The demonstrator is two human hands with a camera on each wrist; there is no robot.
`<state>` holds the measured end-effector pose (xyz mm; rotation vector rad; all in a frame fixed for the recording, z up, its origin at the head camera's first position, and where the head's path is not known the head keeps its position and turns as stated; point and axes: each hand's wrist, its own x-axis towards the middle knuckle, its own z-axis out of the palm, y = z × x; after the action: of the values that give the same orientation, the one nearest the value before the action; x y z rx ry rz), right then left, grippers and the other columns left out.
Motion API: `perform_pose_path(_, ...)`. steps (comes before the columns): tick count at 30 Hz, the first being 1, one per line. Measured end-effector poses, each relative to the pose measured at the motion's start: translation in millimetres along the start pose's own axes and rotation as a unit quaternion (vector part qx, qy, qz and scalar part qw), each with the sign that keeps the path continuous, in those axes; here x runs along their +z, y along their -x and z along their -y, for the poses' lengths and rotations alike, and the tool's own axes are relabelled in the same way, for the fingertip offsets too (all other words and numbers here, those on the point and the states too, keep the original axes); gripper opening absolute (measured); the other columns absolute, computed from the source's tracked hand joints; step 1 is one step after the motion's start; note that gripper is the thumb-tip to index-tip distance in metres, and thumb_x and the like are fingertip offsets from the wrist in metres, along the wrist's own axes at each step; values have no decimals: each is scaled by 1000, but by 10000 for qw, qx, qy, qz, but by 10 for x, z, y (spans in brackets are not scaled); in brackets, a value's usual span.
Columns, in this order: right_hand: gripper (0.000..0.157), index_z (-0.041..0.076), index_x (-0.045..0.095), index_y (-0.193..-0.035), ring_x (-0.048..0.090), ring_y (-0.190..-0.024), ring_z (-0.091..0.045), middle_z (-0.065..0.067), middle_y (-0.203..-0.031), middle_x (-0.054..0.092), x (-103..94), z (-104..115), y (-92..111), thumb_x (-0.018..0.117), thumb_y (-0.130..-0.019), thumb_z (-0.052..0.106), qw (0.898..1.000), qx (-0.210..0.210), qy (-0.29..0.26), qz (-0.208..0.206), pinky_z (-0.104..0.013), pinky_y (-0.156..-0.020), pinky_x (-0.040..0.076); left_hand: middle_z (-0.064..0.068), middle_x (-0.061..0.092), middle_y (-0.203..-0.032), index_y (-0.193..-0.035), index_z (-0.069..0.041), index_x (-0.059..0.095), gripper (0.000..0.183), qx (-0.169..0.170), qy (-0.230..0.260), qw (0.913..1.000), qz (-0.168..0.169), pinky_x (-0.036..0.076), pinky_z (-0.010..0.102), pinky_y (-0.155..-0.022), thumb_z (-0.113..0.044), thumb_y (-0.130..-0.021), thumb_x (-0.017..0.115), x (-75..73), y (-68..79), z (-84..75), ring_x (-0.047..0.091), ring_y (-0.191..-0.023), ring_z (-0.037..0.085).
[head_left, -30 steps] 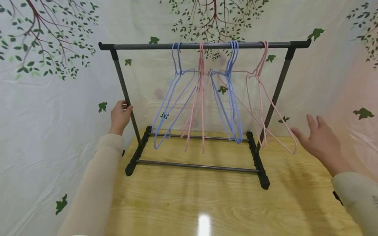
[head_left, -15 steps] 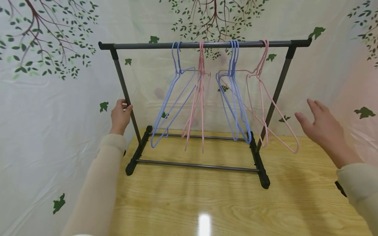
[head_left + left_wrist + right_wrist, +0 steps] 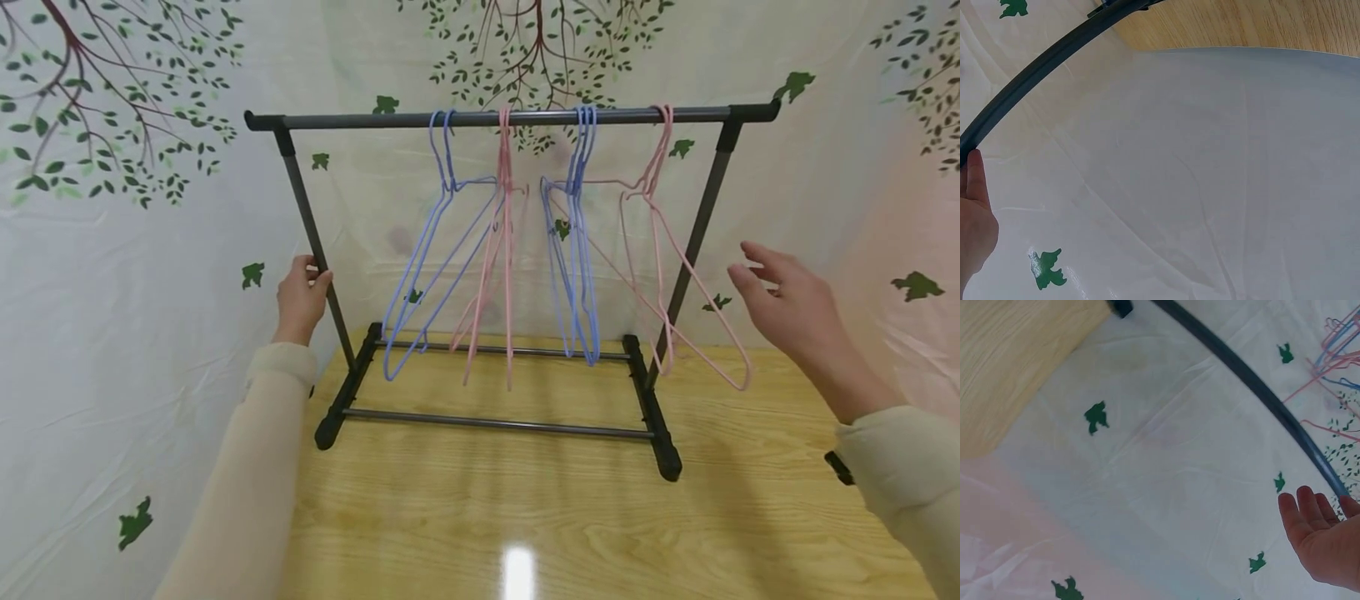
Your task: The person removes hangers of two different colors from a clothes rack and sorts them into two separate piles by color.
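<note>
A dark metal clothes rack [image 3: 360, 122] stands on the floor. My left hand [image 3: 300, 300] holds its left post [image 3: 302, 200], thumb in front and fingers behind; in the left wrist view only part of the hand [image 3: 975, 219] shows at the edge. To the right of the right post [image 3: 707, 204], apart from it, my right hand [image 3: 791, 312] is raised with fingers slightly bent and nothing in it. From the top bar hang blue hangers [image 3: 450, 158], pink hangers [image 3: 505, 162], more blue hangers [image 3: 576, 171] and more pink hangers [image 3: 656, 167], turned at various angles.
Two lower rods [image 3: 495, 423] join the rack's black feet [image 3: 666, 454] on the wood-look floor [image 3: 450, 517]. Behind and at both sides hangs a pale sheet [image 3: 187, 333] printed with branches and green leaf shapes.
My right hand has risen, moved out right and then back left, its fingers bending somewhat. The right blue hangers swing to the right and back. My left hand stays on the post.
</note>
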<state>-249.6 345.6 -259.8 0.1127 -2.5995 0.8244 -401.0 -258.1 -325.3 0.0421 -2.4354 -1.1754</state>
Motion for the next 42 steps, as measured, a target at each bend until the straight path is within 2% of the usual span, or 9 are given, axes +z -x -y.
perform_pose_path(6, 64, 12, 38, -153, 44, -126, -49, -27, -143, 48, 27, 182, 27, 35, -104, 53, 9985, 234, -492, 111, -66, -95, 36, 25, 58, -130, -139, -1, 42, 43, 37, -6, 10000, -9, 46, 52, -94, -30, -106, 46, -8, 9, 4, 58, -114, 40)
perform_pose_path(12, 70, 10, 46, -149, 51, -121, -40, -24, -130, 60, 77, 395, 35, 38, -100, 60, 9969, 469, -611, 152, -58, -93, 42, 26, 58, -129, -138, -1, 43, 42, 133, -25, 9999, -34, 47, 52, -92, -28, -106, 46, -8, 20, 4, 59, -112, 41)
perform_pose_path(14, 72, 9, 47, -148, 58, -112, -33, -23, -127, 62, 93, 445, 22, 42, -99, 61, 9968, 526, -572, 159, -46, -89, 47, 26, 58, -128, -137, -1, 43, 41, 162, -25, 9999, -32, 47, 53, -92, -27, -106, 47, -12, 25, 1, 59, -112, 41)
perform_pose_path(16, 73, 8, 48, -147, 63, -99, -20, -22, -125, 63, 107, 479, 11, 46, -97, 62, 9965, 571, -577, 188, -31, -79, 50, 26, 58, -128, -137, -1, 43, 40, 181, -20, 9998, -24, 47, 53, -92, -26, -106, 47, -18, 32, 2, 58, -111, 42)
perform_pose_path(19, 73, 7, 52, -144, 61, -84, -3, -21, -123, 64, 124, 505, 7, 51, -95, 61, 9961, 609, -600, 209, -16, -67, 48, 27, 57, -129, -137, -1, 43, 40, 184, -6, 9998, -1, 47, 54, -92, -27, -106, 47, -21, 38, 9, 58, -112, 42)
perform_pose_path(21, 69, 7, 57, -139, 59, -79, 3, -18, -118, 67, 138, 511, 8, 54, -95, 60, 9960, 622, -620, 156, -15, -64, 48, 27, 57, -130, -137, -1, 43, 41, 177, 3, 9998, 16, 47, 54, -92, -28, -106, 47, -19, 36, 12, 57, -113, 42)
perform_pose_path(25, 60, 7, 64, -130, 62, -74, 3, -13, -109, 70, 165, 527, 14, 59, -95, 55, 9956, 643, -687, -25, -16, -64, 50, 27, 56, -131, -137, -1, 43, 42, 166, 7, 9999, 12, 46, 54, -93, -30, -106, 46, -13, 27, 20, 57, -115, 42)
perform_pose_path(31, 54, 3, 65, -129, 64, -70, 3, -17, -113, 69, 185, 566, 29, 61, -97, 46, 9936, 686, -864, -222, -16, -62, 52, 27, 57, -130, -136, -1, 43, 41, 174, 35, 9998, -15, 47, 54, -92, -29, -106, 47, -8, 22, 18, 57, -113, 42)
perform_pose_path(42, 48, 2, 69, -121, 62, -65, 6, -16, -102, 72, 183, 620, 51, 60, -98, 42, 9940, 641, -735, -494, -14, -60, 51, 28, 56, -131, -138, -1, 42, 43, 168, 70, 9998, 69, 47, 54, -92, -29, -106, 46, -27, 36, 12, 56, -114, 43)
